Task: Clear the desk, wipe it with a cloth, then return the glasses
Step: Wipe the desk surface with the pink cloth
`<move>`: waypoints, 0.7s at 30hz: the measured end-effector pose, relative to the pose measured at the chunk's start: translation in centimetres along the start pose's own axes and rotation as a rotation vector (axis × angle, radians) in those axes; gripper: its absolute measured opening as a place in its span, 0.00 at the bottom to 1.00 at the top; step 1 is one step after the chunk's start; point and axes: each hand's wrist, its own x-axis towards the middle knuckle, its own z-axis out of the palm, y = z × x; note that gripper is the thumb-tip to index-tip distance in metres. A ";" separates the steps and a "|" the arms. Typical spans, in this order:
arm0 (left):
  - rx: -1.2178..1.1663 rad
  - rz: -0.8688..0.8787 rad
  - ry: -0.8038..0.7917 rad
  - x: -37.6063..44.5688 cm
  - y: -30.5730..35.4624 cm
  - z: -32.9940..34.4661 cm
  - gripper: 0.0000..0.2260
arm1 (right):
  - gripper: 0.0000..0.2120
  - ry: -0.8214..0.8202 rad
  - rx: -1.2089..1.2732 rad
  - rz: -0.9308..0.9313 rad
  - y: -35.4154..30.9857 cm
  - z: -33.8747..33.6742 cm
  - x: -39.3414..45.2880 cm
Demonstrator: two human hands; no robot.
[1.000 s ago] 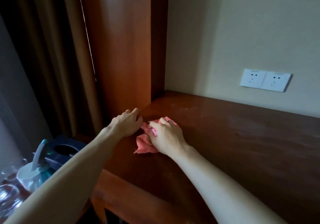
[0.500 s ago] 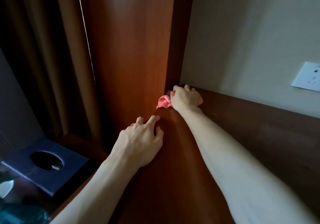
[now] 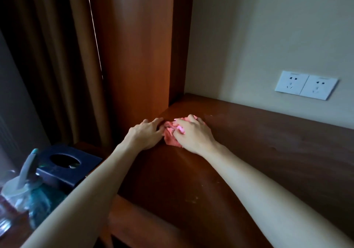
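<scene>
Right hand [image 3: 193,135] grip on pink cloth [image 3: 169,137], desk [image 3: 268,152] beneath

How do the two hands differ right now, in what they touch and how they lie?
The right hand lies on the pink cloth, fingers curled into it; the left hand holds nothing. The left hand's fingers are spread, flat on the wooden desk beside the cloth, fingertips at its edge; the right hand covers much of the cloth. Both rest palm-down on the desk near the wooden panel.

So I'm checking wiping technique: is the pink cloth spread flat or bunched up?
Bunched up. The pink cloth lies crumpled in folds on the brown wooden desk under the right hand, whose fingers curl over it.
</scene>
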 end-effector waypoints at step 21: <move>-0.031 0.030 0.051 1.1 -0.5 0.6 0.22 | 0.20 0.041 -0.052 0.197 6.1 4.0 21.3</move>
